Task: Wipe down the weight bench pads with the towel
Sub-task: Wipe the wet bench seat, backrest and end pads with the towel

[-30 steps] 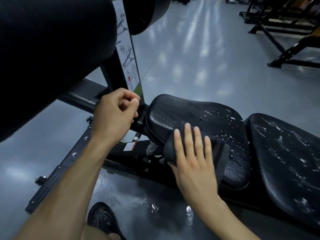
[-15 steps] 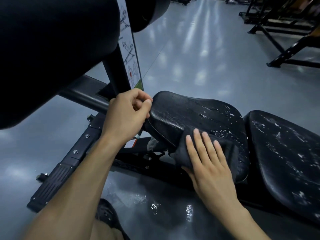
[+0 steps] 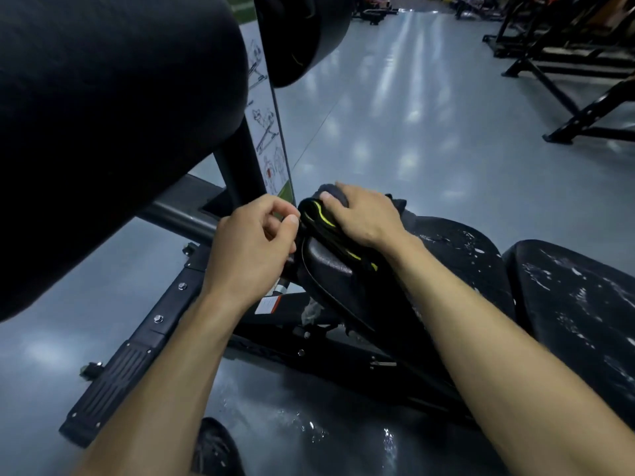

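Note:
The black seat pad (image 3: 457,249) carries white wet streaks, and so does the black back pad (image 3: 577,304) to its right. A dark towel (image 3: 330,231) with a yellow-green stripe is draped over the seat's front tip. My right hand (image 3: 367,214) lies on top of it, fingers bent over the bunched cloth and thumb pressing it. My left hand (image 3: 251,245) is curled in a loose fist just left of the tip. Its thumb tip touches the towel's edge, with no plain hold on anything.
A big black roller pad (image 3: 103,115) fills the upper left, with a second roller (image 3: 302,36) behind it. An instruction placard (image 3: 268,132) stands on the post. The bench's black frame foot (image 3: 120,372) runs along the wet floor (image 3: 309,427). My shoe (image 3: 213,451) shows below. Other machines (image 3: 567,80) stand at right.
My right hand slid the towel from the seat's near side up to its front tip, and its flat fingers bent over the cloth. My left hand stayed curled by the tip.

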